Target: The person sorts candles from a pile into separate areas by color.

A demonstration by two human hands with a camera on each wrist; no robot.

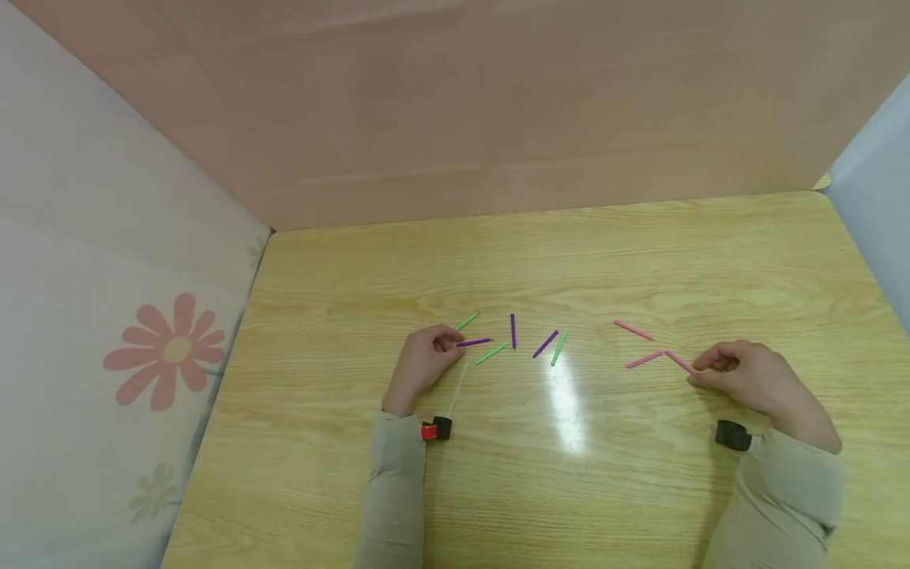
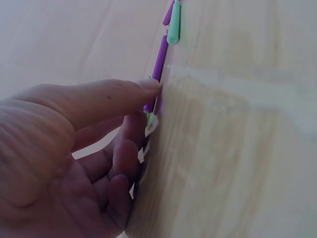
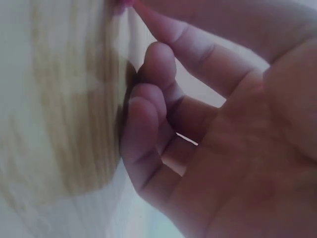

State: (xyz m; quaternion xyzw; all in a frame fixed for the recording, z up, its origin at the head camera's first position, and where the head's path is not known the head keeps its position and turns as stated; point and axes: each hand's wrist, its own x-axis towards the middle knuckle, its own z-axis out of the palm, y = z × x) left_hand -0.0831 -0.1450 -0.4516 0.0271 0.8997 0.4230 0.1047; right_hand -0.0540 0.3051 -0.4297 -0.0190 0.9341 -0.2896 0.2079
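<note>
My left hand [image 1: 426,359] pinches one end of a short purple stick [image 1: 475,343] between thumb and forefinger, close over the table. In the left wrist view this purple stick [image 2: 159,62] points away from the thumb, with a green stick [image 2: 174,25] past its far end. Off to the right, my right hand [image 1: 753,379] pinches the near end of a pink stick [image 1: 680,362]. Only a pink tip [image 3: 128,2] shows at the top of the right wrist view, right at the fingertips; the other fingers of that hand are curled beside the wooden surface.
Between the hands lie two more purple sticks [image 1: 513,332] and a green stick [image 1: 559,348]. Two green sticks [image 1: 490,354] lie by my left hand, two pink sticks [image 1: 644,359] left of my right. A pink-brown partition [image 1: 498,118] borders the wooden table [image 1: 569,506] behind.
</note>
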